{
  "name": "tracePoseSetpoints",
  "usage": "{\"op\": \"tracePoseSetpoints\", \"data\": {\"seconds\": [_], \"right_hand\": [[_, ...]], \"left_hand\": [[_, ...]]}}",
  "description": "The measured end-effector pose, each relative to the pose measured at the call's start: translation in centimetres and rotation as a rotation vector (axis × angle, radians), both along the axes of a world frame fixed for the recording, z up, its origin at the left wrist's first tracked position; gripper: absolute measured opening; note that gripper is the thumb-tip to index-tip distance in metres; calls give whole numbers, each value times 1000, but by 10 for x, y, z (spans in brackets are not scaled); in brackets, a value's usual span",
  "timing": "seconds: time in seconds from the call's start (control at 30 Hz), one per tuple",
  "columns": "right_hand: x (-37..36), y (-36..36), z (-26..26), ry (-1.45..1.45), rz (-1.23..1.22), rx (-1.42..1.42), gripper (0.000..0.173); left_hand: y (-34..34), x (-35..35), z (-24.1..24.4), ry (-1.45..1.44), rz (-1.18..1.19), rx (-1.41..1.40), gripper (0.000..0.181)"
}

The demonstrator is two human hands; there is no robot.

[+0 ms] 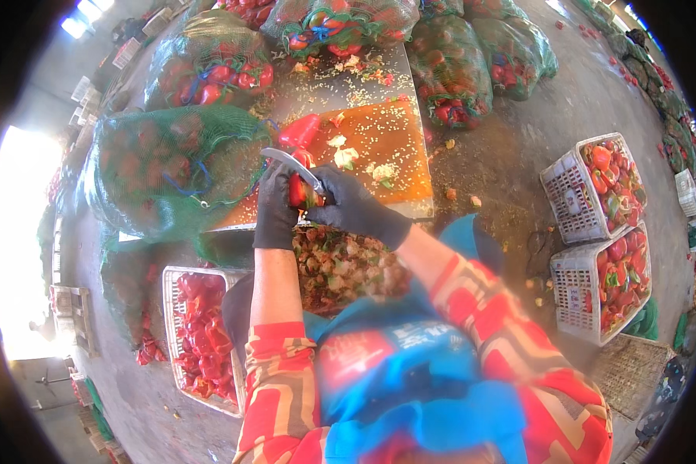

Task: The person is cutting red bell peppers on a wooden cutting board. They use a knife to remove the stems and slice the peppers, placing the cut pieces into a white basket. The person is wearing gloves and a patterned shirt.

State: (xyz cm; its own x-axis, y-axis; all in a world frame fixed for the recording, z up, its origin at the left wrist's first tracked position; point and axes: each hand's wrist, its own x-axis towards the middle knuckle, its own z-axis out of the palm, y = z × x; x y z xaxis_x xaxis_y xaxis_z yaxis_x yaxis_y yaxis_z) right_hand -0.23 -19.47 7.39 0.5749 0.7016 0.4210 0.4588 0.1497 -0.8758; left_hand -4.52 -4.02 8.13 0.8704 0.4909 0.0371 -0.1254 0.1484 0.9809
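Observation:
My left hand (275, 200), in a dark glove, holds a red bell pepper (297, 191) over the near edge of the table. In my right hand (351, 207), gloved too, is a knife with a curved blade (290, 159). The blade crosses above the pepper, its tip pointing left over my left fingers; contact with the pepper cannot be told. Another red pepper (299, 132) lies just beyond on the wet orange-brown tabletop (403, 130). Pale cut pepper cores (345, 158) and scattered seeds lie to its right. Below my hands is a heap of cores and scraps (351, 272).
A green mesh sack (145, 168) of peppers bulges over the table's left side. More filled sacks (449, 64) stand at the back. One white crate (169, 325) of cut red peppers is at left, two others (574, 203) at right.

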Motion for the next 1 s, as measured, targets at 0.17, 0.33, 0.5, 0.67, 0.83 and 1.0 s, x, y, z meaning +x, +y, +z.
{"op": "tracePoseSetpoints", "data": {"seconds": [0.17, 0.33, 0.5, 0.67, 0.83, 1.0], "right_hand": [[-6, -16, -2, 61, -57, -43, 43], [-13, -25, 2, 6, -190, -68, 42], [-6, -26, -10, 111, -163, -33, 41], [-2, -32, -8, 413, 3, 20, 33], [-23, -45, 16, 577, 249, 51, 35], [12, -67, 30, 718, -11, 70, 39]], "left_hand": [[-30, -6, 12, 80, 41, -186, 19], [-27, 2, 2, 80, 109, -48, 19], [-41, 6, 3, 107, 29, -95, 18], [-36, 9, -14, 145, -84, -201, 22], [0, 7, -46, -123, 2, -43, 33], [-10, -8, 19, -292, -88, -430, 46]]}}
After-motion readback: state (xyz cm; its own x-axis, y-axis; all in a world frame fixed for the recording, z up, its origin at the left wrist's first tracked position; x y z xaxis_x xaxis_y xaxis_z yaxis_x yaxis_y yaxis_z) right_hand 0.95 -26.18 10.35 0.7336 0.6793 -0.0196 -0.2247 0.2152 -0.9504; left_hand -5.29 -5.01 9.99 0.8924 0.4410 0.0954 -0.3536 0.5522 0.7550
